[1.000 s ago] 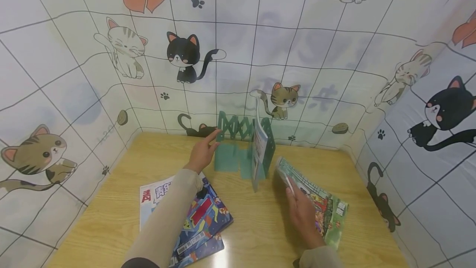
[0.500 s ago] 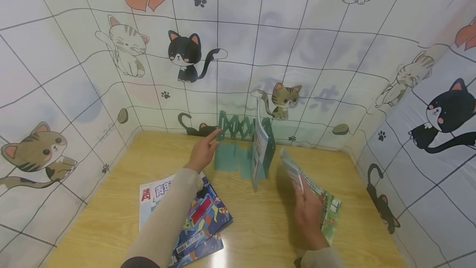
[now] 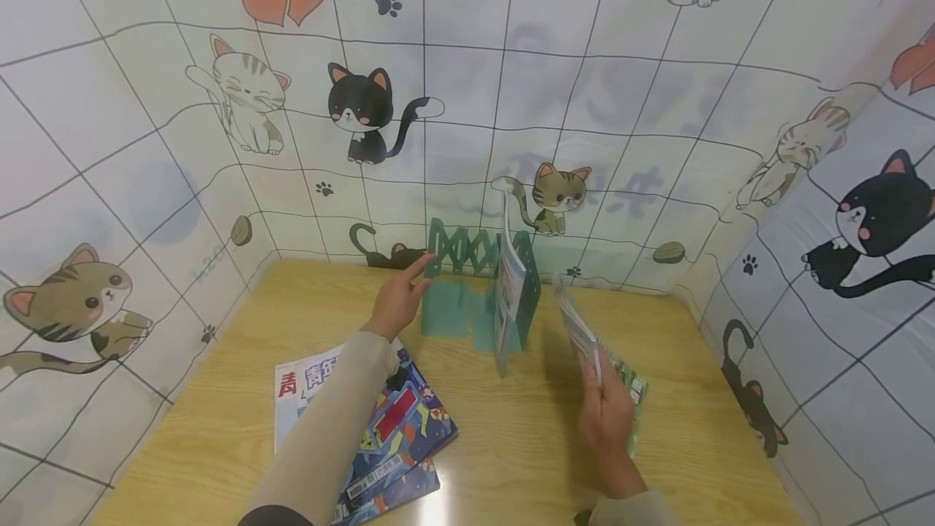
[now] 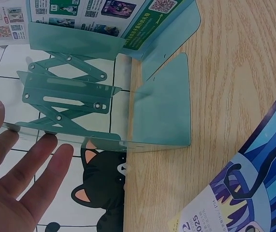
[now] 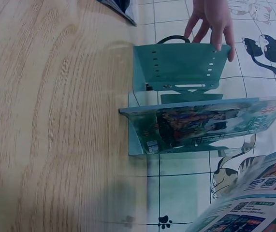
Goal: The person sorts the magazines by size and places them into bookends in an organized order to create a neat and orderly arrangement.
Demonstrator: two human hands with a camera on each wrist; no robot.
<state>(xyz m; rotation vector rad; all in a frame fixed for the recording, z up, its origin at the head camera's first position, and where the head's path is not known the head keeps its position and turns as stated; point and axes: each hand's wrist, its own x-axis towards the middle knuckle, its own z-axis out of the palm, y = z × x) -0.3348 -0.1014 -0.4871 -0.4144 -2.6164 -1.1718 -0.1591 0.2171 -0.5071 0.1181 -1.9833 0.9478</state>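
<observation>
My left hand [image 3: 398,303] reaches to the left end plate of a green expandable bookend [image 3: 445,307], its fingertips at the plate's upper edge. In the left wrist view its fingers [image 4: 41,159] are fairly straight beside the plate. A thin magazine [image 3: 511,282] stands upright in the bookend, near the right end plate. My right hand [image 3: 608,420] grips another magazine [image 3: 580,331], held tilted to the right of the bookend with its edge turned toward the head camera. The right wrist view shows its printed pages [image 5: 244,212] curving at the lower right.
Several magazines [image 3: 409,420] with blue covers lie overlapped on the wooden table [image 3: 504,461], partly under my left forearm. A wall covering [image 3: 467,104] with cartoon cats rises close behind the bookend and along both sides.
My right hand has turned the magazine from lying nearly flat to a steeper, edge-on tilt, shifting slightly right. The left hand and the bookend stay where they were.
</observation>
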